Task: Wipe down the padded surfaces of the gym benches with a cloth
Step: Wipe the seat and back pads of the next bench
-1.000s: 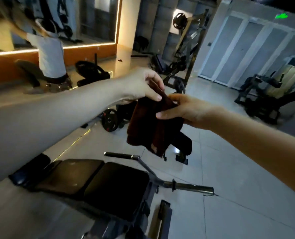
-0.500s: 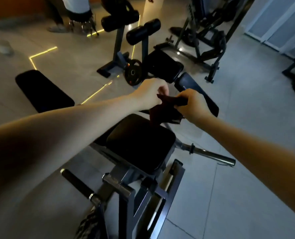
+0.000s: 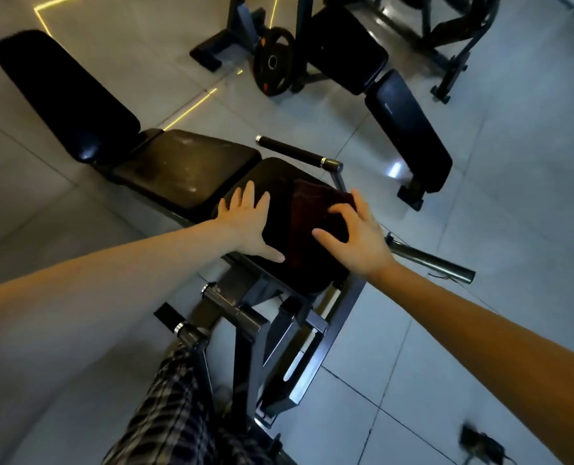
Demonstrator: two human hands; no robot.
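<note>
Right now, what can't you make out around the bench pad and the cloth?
Head view only.
Seat pad surface under the cloth and left hand: covered.
Whether the right hand grips or just presses the cloth: its palm faces down.
Dark object on the floor, lower right: blurred.
Neighbouring bench: frame cut off by the top edge.

I see the dark reddish-brown cloth point(image 3: 307, 213) lying folded and flat on the right half of the bench's near seat pad point(image 3: 307, 280), a black surface. Further left, the middle pad point(image 3: 185, 166) shows whitish scuffs, and the long back pad point(image 3: 64, 92) stretches far left.
</note>
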